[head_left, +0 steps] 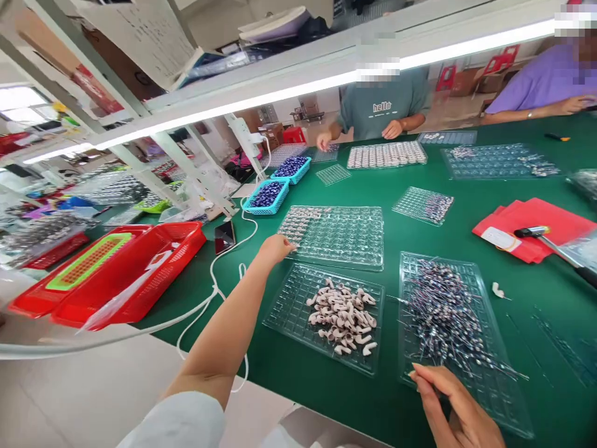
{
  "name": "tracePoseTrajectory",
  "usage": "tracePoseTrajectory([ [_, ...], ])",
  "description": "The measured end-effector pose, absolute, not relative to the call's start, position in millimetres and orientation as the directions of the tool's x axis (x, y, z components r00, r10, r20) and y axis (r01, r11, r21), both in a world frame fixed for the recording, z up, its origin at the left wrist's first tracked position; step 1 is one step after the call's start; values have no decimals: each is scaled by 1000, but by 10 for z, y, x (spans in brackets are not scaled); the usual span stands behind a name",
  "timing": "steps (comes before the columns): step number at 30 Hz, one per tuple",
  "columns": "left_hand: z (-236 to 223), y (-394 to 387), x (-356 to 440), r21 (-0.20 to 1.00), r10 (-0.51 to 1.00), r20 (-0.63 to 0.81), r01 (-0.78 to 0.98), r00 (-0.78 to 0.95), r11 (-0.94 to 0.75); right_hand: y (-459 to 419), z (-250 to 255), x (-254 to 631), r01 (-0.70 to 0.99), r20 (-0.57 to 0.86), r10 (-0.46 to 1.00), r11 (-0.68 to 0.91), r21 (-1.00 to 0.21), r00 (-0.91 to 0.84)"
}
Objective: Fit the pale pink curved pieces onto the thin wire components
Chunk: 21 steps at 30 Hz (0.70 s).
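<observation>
My left hand (276,249) reaches to the front left edge of a clear compartment tray (347,239), whose left cells hold small white earbud shells (298,225). Its fingertips are pinched together there; what they hold is hidden. Closer to me, a second clear tray (286,305) carries a loose pile of white earbud shells (342,314). My right hand (454,404) is over the front left edge of a third clear tray (501,398), beside a heap of small parts with thin wires (441,308). Thumb and index finger are nearly together, with perhaps something tiny at the tips.
One earbud shell (498,290) lies right of the wire heap. Blue baskets (268,198), a phone (225,238) and white cables (212,280) are at left, near red baskets (172,267). Red bags (532,227) lie right. A co-worker's hands (394,129) are across the table.
</observation>
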<state>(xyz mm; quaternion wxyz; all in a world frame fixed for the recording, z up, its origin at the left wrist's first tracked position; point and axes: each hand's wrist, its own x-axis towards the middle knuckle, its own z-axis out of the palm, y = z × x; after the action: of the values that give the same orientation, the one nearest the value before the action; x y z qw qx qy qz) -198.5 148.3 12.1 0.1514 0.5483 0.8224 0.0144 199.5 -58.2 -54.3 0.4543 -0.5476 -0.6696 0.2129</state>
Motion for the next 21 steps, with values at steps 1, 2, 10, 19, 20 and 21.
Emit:
tracePoseTrajectory([
  [1,112,1489,-1973,176,907,-232,902,-352,395,-589,-524,1968,523,382,924,327,-787,-3],
  [2,106,1495,-1960,168,909,-226,905,-351,391,-596,-507,1941,506,407,913,354,-787,-5],
  [10,144,1436,-1889,219,924,-125,899,-360,380,-696,-416,2091,481,410,901,299,-824,141],
  [19,283,762,-1319,452,924,159,858,-348,245,-527,-364,2433,763,348,938,223,-607,2],
  [20,280,644,-1184,511,942,139,837,-305,196,-499,-360,2424,784,327,944,241,-572,-51],
  [21,275,526,-1039,644,958,105,752,-267,139,-470,-352,2408,800,304,947,260,-540,-103],
])
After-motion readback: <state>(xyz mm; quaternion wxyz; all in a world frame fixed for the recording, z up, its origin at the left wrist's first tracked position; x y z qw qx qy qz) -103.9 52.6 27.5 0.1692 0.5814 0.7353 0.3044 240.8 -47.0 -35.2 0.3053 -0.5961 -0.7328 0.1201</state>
